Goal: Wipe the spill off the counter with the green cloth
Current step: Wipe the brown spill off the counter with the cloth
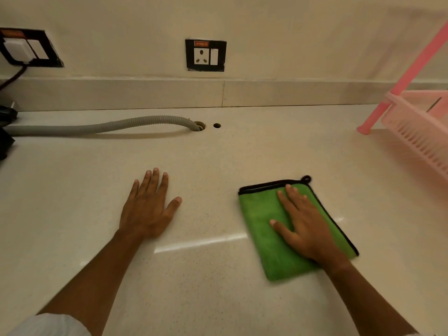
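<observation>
Grip, right hand (306, 226): fingers spread wide, palm pressed flat on the green cloth (261, 229), nothing clasped; a pressing hold, likely so the cloth can slide under weight.
Grip, left hand (148, 209): spread flat and empty on the bare surface (206, 275) at 9 o'clock from the cloth, well apart; probably a brace.
Cloth: folded, black-edged, hanging loop at its 12 o'clock corner, lying flat on the surface.
Spill: none discernible; only a bright glare streak between the hands.
Hose (101, 126): at 11 o'clock, running into a hole.
Pink rack (419, 132): at 2 o'clock.
</observation>
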Action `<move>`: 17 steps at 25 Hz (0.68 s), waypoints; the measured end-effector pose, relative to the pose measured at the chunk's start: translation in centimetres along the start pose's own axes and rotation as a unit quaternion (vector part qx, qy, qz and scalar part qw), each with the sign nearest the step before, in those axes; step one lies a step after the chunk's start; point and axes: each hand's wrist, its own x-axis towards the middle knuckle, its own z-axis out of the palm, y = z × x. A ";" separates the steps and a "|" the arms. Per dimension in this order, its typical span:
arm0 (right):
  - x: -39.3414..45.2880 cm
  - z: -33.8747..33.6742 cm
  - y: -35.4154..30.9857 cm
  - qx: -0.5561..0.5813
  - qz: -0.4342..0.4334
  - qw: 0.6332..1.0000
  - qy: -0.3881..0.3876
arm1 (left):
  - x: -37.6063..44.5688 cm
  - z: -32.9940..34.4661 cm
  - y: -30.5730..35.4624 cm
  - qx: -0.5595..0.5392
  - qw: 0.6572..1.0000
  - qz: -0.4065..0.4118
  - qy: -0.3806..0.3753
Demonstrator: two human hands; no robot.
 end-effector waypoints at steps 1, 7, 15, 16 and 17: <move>0.3 -0.1 1.1 -0.006 0.042 0.999 0.009 | 0.0 0.0 0.0 0.000 1.000 -0.002 0.001; 10.6 -0.1 3.4 -0.029 0.213 0.976 0.021 | 0.0 0.0 0.3 0.005 1.000 -0.009 0.006; 11.1 1.4 -4.3 -0.032 0.021 0.999 -0.018 | 0.1 -0.1 0.4 0.015 1.000 -0.009 0.003; 8.9 1.4 -4.5 -0.029 -0.002 0.999 -0.021 | 0.1 -0.1 0.3 0.014 1.000 -0.009 0.005; 6.8 1.3 -4.1 -0.027 -0.013 0.999 -0.016 | 0.1 -0.1 0.3 0.012 1.000 -0.009 0.005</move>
